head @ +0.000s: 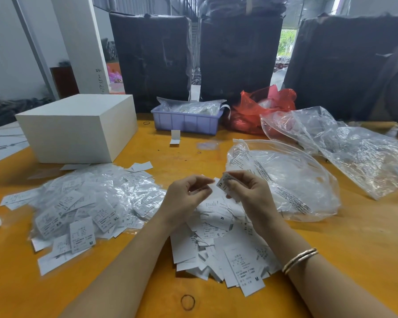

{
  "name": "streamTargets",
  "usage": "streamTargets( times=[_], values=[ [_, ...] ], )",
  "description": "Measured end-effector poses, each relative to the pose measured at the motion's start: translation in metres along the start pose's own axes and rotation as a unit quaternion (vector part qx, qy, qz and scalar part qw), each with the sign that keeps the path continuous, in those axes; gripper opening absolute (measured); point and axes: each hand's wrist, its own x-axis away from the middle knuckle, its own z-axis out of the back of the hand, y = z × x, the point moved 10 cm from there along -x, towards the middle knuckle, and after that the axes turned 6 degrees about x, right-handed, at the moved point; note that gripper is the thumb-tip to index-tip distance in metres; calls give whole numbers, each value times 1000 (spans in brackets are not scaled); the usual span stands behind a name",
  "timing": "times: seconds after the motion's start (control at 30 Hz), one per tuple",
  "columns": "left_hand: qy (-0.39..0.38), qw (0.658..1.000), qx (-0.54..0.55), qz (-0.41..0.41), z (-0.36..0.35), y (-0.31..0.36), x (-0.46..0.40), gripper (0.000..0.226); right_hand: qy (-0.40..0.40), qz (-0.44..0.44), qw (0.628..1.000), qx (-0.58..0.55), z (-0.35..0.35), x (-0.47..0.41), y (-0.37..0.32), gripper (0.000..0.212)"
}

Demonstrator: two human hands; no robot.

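Observation:
A loose heap of white size labels (221, 239) lies on the orange table (331, 249) under my hands. My right hand (246, 191) pinches a small stack of labels (224, 183) marked XS, held just above the heap. My left hand (186, 198) hovers beside it with fingers curled; whether it holds a label I cannot tell. A second pile of labels (83, 207), partly under clear plastic, spreads out to the left.
A white box (78, 127) stands at the back left. A purple tray (186, 121) and a red bag (262, 106) sit behind. Clear plastic bags (292, 180) lie to the right. A rubber band (188, 302) lies near the front edge. Dark wrapped bales (239, 56) line the far side.

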Motion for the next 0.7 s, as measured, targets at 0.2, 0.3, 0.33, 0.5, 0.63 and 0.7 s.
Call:
streamTargets(
  times=[0.2,0.3,0.33,0.5,0.63,0.7],
  values=[
    [-14,1000,21,0,-4,4,0,25,-45,-7,999,22,-10,1,4,22],
    [-7,999,44,12,-3,3,0,22,-28,6,1000,6,-8,1,1,23],
    [0,998,56,16,-1,2,0,21,-11,7,1000,-11,-4,0,1,22],
    [11,997,78,24,2,1,0,22,5,-1,999,-32,2,-1,2,20],
    [5,997,72,20,1,0,-1,24,-44,-1,999,25,-10,3,2,22],
    [4,996,82,23,1,-2,-1,25,-57,7,997,51,-14,4,0,23]
  ],
)
